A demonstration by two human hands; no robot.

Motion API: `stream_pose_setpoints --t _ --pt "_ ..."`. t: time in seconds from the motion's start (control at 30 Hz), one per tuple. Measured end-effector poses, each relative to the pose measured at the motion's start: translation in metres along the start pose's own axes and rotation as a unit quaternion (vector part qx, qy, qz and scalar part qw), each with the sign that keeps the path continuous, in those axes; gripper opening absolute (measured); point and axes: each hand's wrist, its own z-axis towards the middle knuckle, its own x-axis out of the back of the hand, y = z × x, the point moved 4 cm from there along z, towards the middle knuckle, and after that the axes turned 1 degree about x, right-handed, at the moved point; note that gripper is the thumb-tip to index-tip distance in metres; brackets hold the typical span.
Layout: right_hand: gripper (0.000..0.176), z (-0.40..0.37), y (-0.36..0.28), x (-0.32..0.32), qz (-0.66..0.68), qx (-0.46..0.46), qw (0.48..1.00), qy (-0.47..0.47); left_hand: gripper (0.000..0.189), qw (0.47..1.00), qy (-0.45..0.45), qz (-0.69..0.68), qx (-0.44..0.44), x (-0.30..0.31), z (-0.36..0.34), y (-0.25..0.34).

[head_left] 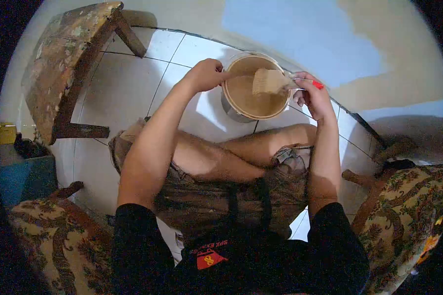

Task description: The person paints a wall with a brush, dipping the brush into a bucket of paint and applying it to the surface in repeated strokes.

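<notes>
A round bucket [239, 114] stands on the tiled floor in front of my crossed legs, with beige paint [248, 101] inside. My left hand [207, 76] is closed at its left rim, the fingers curled down by the outer wall. In my right hand [314, 93] is a paintbrush [269, 81], gripped by its handle at the right rim. The wide brush head points left over the opening and is coated in beige paint. Something red shows on a finger of my right hand.
Close behind the bucket rises a wall [300, 37] with beige and pale blue areas. A worn wooden table [66, 64] stands at the left. Flower-patterned chairs flank me, one at the lower left [49, 241] and one at the right [408, 216]. A blue box [27, 182] sits at the far left.
</notes>
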Motion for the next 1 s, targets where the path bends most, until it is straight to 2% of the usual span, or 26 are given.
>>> stream_pose_setpoints --t 0.13,0.2,0.3,0.33,0.37,0.4,0.43,0.5,0.6,0.67,0.73,0.77,0.87,0.93,1.0 --pt "0.023 -0.001 0.000 -0.008 0.043 0.014 0.999 0.013 0.033 1.000 0.026 -0.002 -0.012 0.013 -0.008 -0.015" --pt "0.022 0.003 0.005 -0.017 0.024 0.005 1.000 -0.007 0.037 0.991 0.051 0.125 0.019 0.024 -0.012 -0.019" --pt "0.021 0.004 0.009 -0.026 -0.030 0.000 0.999 -0.029 0.039 0.990 0.039 0.135 0.033 0.033 -0.026 -0.019" --pt "0.021 0.004 0.009 -0.027 -0.027 0.005 0.999 -0.022 0.040 0.987 0.039 0.146 0.047 0.035 -0.027 -0.018" --pt "0.021 0.005 0.010 -0.028 0.008 -0.006 0.999 -0.038 0.043 0.985 0.079 0.155 0.020 0.034 -0.028 -0.024" --pt "0.022 0.004 0.011 -0.027 0.041 -0.016 0.998 -0.047 0.042 0.983 0.068 0.166 0.037 0.037 -0.029 -0.026" --pt "0.022 0.004 0.013 -0.025 0.019 -0.011 0.999 -0.049 0.042 0.982 0.056 0.176 0.049 0.037 -0.031 -0.027" --pt "0.022 0.005 0.018 -0.022 0.014 -0.003 0.998 -0.057 0.039 0.987 0.069 0.131 0.059 0.036 -0.033 -0.031" --pt "0.021 0.006 0.018 -0.020 0.016 -0.020 0.995 -0.092 0.035 0.990 0.041 0.121 0.065 0.036 -0.035 -0.020" --pt "0.021 0.007 0.017 -0.016 0.005 -0.027 0.997 -0.073 0.032 0.993 0.032 0.075 0.090 0.035 -0.034 -0.024" --pt "0.021 0.002 0.016 -0.019 0.046 -0.021 0.995 -0.087 0.030 0.990 0.038 0.099 0.098 0.034 -0.039 -0.017" --pt "0.020 0.002 0.013 -0.019 0.025 -0.030 0.997 -0.061 0.030 0.991 0.042 0.089 0.096 0.033 -0.040 -0.016" --pt "0.024 0.006 0.017 -0.018 -0.027 -0.012 0.997 -0.074 0.031 0.991 0.062 0.095 0.074 0.034 -0.033 -0.033" --pt "0.024 0.007 0.020 -0.017 -0.013 -0.011 0.997 -0.069 0.031 0.991 0.030 0.077 0.108 0.032 -0.037 -0.024" --pt "0.023 0.003 0.018 -0.015 0.021 -0.014 0.997 -0.077 0.030 0.990 0.058 0.101 0.079 0.034 -0.038 -0.023"
